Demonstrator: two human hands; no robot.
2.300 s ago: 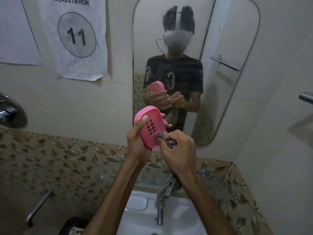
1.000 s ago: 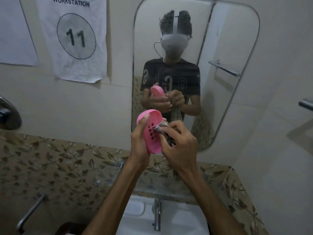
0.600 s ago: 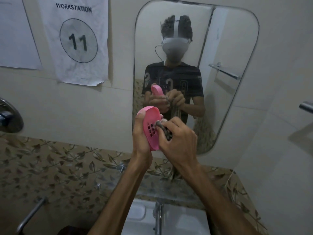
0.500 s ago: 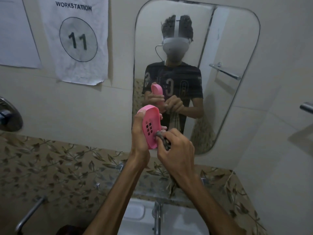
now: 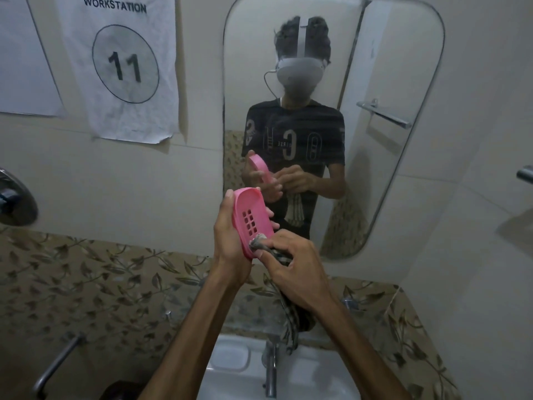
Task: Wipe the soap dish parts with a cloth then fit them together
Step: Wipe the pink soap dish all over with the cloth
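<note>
A pink oval soap dish part (image 5: 252, 215) with a grid of drain holes stands upright on its end in front of the mirror. My left hand (image 5: 229, 241) grips it from the left, thumb on the near rim and fingertips showing past the right edge. My right hand (image 5: 291, 268) pinches a grey patterned cloth (image 5: 259, 243) and presses its bunched tip against the lower end of the dish. The rest of the cloth hangs down below my right wrist toward the tap. No second dish part is in view.
A white basin (image 5: 230, 370) with a chrome tap (image 5: 270, 368) lies below my arms. A mirror (image 5: 375, 82) on the wall ahead reflects me. A leaf-patterned tile band (image 5: 86, 284) runs along the wall. A chrome handle (image 5: 54, 368) sits lower left.
My right hand has slid the cloth tip from the drain holes down to the lower end of the dish. The left hand has turned the dish's hollow face more toward me.
</note>
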